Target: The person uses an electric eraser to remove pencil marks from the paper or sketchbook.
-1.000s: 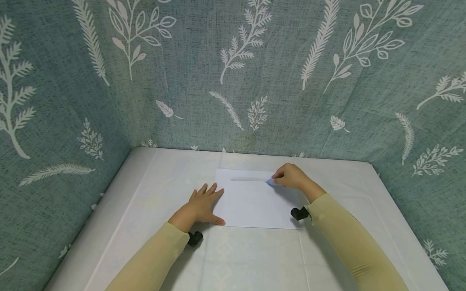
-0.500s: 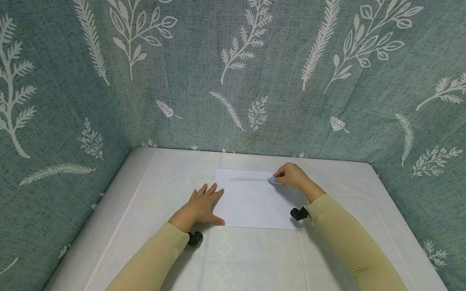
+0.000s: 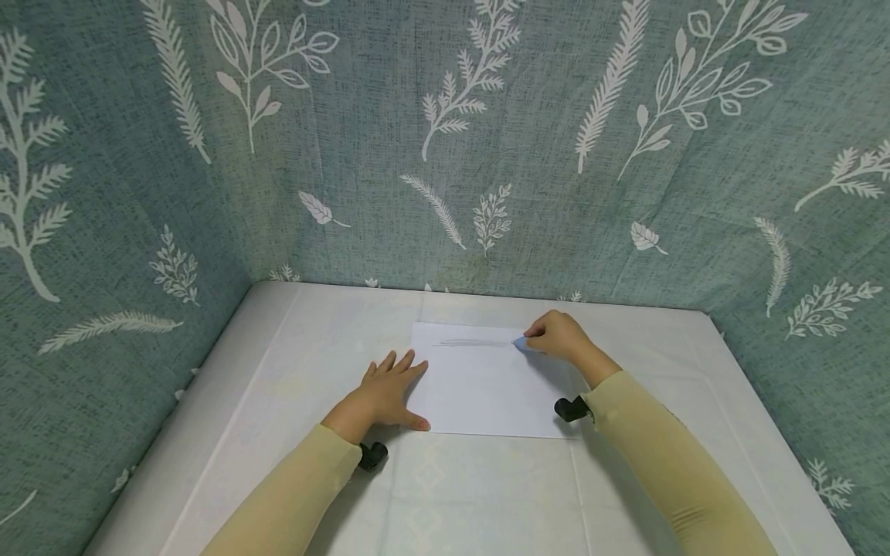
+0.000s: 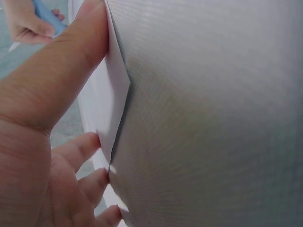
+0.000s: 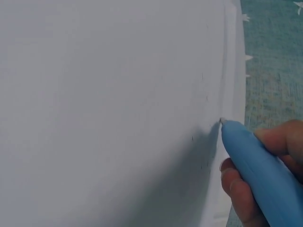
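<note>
A white sheet of paper point(image 3: 487, 394) lies on the table. Thin grey lines point(image 3: 469, 342) run across its far part. My left hand point(image 3: 385, 390) rests on the sheet's left edge, fingers spread, thumb at the near left corner; the left wrist view shows this thumb point(image 4: 71, 56) on the paper up close. With my right hand point(image 3: 559, 337) I grip a thick blue pen point(image 5: 255, 170) near the sheet's far right. Its narrow tip points left, at the right end of the lines; whether it touches the paper is hard to tell. The palm hides the pen's rear.
A white cloth point(image 3: 487, 494) covers the table. Green-blue curtains point(image 3: 445, 116) with white leaf prints stand behind it and at both sides. A small black wrist camera point(image 3: 374, 456) sits under the left wrist, and another black camera point(image 3: 572, 408) under the right.
My right hand has shifted slightly right and away with the pen, its tip moving a short way along. The left hand and the sheet have stayed in place.
</note>
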`<state>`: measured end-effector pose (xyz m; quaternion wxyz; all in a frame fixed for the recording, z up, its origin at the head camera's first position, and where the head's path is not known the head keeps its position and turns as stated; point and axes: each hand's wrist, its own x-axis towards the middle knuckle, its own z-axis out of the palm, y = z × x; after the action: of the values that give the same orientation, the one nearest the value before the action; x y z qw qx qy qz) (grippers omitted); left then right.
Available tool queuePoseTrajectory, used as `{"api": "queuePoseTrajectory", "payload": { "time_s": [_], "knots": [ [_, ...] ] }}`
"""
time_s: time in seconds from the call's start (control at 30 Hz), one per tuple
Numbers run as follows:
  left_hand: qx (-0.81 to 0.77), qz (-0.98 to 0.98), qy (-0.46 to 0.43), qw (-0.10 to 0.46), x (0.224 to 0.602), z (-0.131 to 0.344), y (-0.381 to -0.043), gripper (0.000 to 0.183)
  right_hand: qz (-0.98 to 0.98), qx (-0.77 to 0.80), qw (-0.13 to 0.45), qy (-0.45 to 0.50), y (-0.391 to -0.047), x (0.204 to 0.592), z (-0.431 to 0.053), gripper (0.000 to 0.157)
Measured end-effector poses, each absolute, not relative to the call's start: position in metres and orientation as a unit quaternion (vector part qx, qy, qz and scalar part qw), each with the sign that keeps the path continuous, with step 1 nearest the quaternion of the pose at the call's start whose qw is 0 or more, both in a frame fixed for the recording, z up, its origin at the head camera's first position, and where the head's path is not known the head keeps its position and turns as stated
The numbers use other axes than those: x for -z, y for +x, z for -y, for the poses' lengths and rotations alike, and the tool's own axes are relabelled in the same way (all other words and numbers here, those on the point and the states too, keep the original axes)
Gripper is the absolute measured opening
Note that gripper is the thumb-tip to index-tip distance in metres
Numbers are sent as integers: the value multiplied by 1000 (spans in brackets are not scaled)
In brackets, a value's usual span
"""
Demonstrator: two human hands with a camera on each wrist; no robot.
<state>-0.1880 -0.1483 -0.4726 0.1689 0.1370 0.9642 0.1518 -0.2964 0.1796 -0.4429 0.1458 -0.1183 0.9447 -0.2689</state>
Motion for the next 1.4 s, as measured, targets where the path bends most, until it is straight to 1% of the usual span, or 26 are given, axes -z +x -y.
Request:
{"api": "queuePoseTrajectory", "payload": {
  "time_s": [0.23,0.43,0.73,1.17,1.4],
  "knots": [
    [-153,-964,136,169,473,148,-189,113,-936,279,157,-148,-297,443,-180,19],
    [-152,-964,137,172,474,148,-188,113,-940,282,146,-125,-297,446,-181,24],
    [-151,-964,136,172,472,147,-188,114,-931,306,156,-123,-293,444,-184,27],
    [-152,-964,136,169,474,147,-188,114,-934,308,132,-123,-288,451,-187,22],
    [-153,-963,134,174,473,148,-188,114,-938,290,123,-144,-287,452,-184,22]
  ]
}}
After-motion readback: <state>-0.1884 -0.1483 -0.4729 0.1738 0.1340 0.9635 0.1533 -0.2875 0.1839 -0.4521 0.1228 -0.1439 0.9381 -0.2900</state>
